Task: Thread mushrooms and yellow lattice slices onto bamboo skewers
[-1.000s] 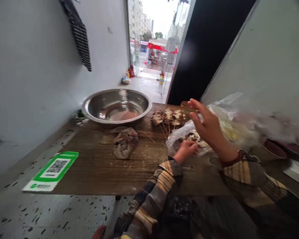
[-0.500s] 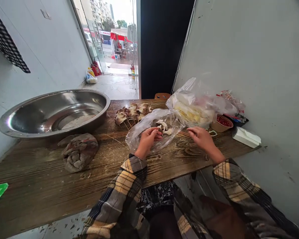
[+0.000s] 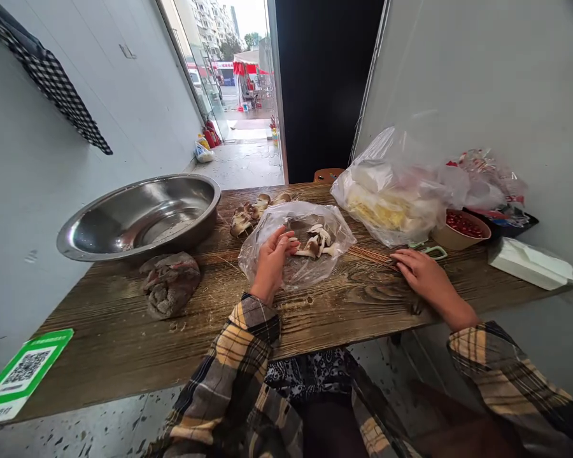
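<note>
My left hand (image 3: pixel 271 261) rests on a clear plastic bag (image 3: pixel 296 248) that holds several mushroom pieces (image 3: pixel 316 241); its fingers are curled into the bag's mouth, close to the pieces. My right hand (image 3: pixel 423 275) lies on the wooden table (image 3: pixel 124 324), fingertips touching a bundle of thin bamboo skewers (image 3: pixel 370 255). Behind the bag lie several skewered mushrooms (image 3: pixel 248 213).
A large steel basin (image 3: pixel 143 216) stands at the left, a crumpled rag (image 3: pixel 169 283) in front of it. At the right are a big plastic bag of pale food (image 3: pixel 391 197), a bowl of red bits (image 3: pixel 461 228), scissors (image 3: pixel 427 249) and a white packet (image 3: pixel 530 264). A green QR sign (image 3: pixel 19 375) lies lower left.
The view has swung right and settled. My right hand came down from the air to the skewers on the table. My left hand stays at the mushroom bag.
</note>
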The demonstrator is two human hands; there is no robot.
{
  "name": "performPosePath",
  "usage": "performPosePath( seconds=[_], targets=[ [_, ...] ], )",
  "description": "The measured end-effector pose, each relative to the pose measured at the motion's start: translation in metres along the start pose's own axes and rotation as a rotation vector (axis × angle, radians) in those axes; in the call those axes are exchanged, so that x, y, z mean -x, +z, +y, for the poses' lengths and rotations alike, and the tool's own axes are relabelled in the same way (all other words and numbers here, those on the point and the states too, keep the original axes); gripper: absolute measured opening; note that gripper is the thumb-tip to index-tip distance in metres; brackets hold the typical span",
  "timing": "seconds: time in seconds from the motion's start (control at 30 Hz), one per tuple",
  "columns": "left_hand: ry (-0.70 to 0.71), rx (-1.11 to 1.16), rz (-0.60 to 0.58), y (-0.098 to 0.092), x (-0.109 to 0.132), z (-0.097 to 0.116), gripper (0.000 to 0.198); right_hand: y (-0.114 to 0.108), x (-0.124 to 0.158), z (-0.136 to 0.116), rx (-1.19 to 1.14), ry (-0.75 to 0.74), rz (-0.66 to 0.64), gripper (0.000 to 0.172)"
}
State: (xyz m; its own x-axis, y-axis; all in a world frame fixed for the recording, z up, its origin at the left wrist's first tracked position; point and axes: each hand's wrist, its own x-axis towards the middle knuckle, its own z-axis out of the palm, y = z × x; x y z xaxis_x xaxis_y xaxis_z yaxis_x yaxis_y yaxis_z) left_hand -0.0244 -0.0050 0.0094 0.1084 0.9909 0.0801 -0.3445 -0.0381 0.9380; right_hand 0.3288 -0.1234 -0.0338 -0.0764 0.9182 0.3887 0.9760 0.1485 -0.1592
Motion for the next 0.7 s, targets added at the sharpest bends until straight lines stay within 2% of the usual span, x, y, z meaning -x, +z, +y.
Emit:
performPosePath(
  seconds=[0.13,0.27,0.47,0.7],
  targets=[
    [0.016,-0.03,0.04,-0.002,-0.003,0.0,0.036,0.009,0.006,0.012,-0.043,0.029,0.024,0.034],
    [0.049,-0.185,0.062,-0.006,-0.005,-0.003,0.028,0.013,0.001,0.017,-0.003,0.022,0.035,0.033],
    [0.106,-0.535,-0.051,-0.01,-0.008,-0.014,0.02,0.011,-0.012,0.018,0.157,0.063,0.067,0.032],
    [0.3,-0.878,-0.164,-0.01,-0.009,-0.016,0.021,0.008,-0.036,0.004,0.267,0.173,0.031,0.029]
  ],
)
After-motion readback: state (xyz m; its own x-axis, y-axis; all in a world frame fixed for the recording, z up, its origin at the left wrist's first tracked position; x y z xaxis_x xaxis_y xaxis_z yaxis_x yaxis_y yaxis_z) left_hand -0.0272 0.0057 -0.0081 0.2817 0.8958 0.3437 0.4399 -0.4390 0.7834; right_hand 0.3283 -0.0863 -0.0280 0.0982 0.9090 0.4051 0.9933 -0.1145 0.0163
